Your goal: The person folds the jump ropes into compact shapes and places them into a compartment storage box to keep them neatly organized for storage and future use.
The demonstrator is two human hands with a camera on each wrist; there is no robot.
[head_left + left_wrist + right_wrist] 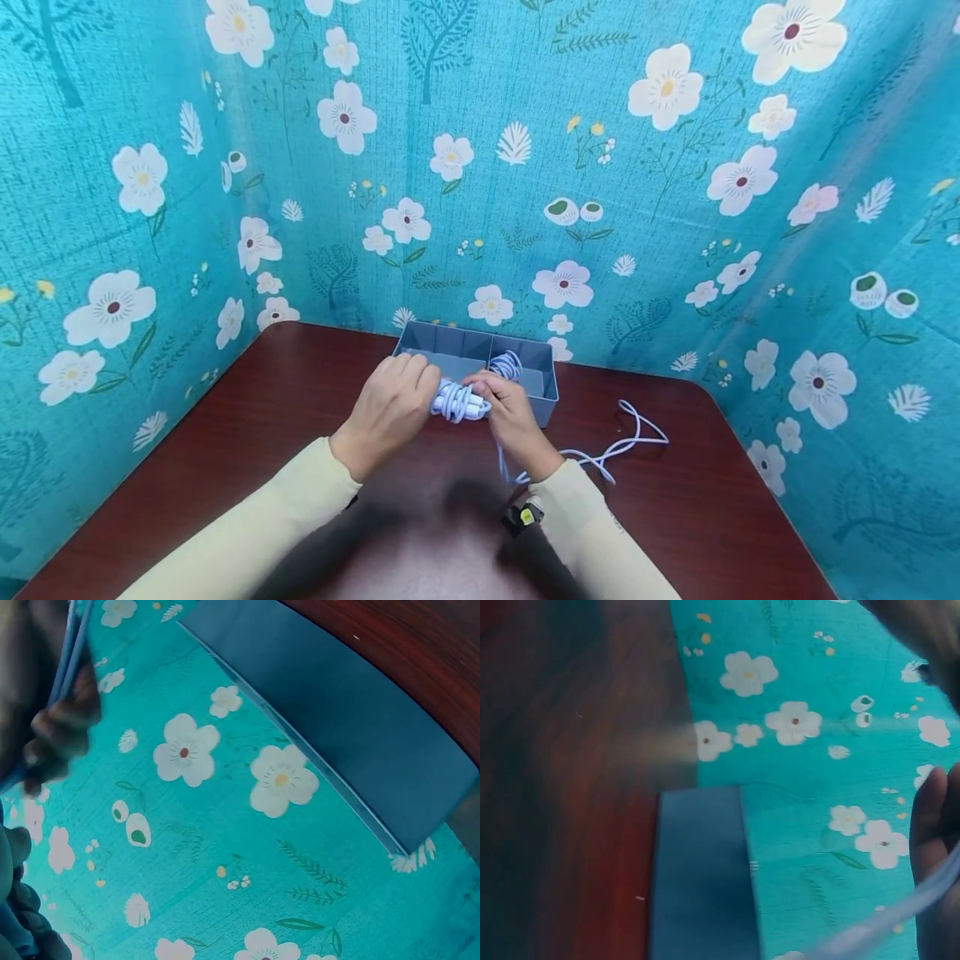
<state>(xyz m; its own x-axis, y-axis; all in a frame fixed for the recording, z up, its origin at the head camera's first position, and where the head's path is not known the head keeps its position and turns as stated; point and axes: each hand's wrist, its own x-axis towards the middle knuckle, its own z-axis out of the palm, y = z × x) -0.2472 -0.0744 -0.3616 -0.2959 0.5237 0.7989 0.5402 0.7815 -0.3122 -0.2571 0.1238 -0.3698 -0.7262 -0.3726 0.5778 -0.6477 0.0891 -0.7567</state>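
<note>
My left hand (392,408) grips one end of a bundle of white cable (453,402), held up in front of the box. Loops of cable wrap around the bundle's middle, and a white, plug-like end (476,407) shows at its right. At that end my right hand (516,421) pinches the cable with thumb and fingers. From below the right hand a loose length of cable (626,447) trails to the right across the table. In the right wrist view a blurred stretch of cable (900,913) runs to the right hand's fingers (932,817).
A grey-blue divided box (543,408) stands behind the hands at the table's back edge. Another coiled cable (507,364) lies in it near the divider. The dark red-brown table (300,383) is bordered by a teal flowered curtain (480,233) at the back and both sides.
</note>
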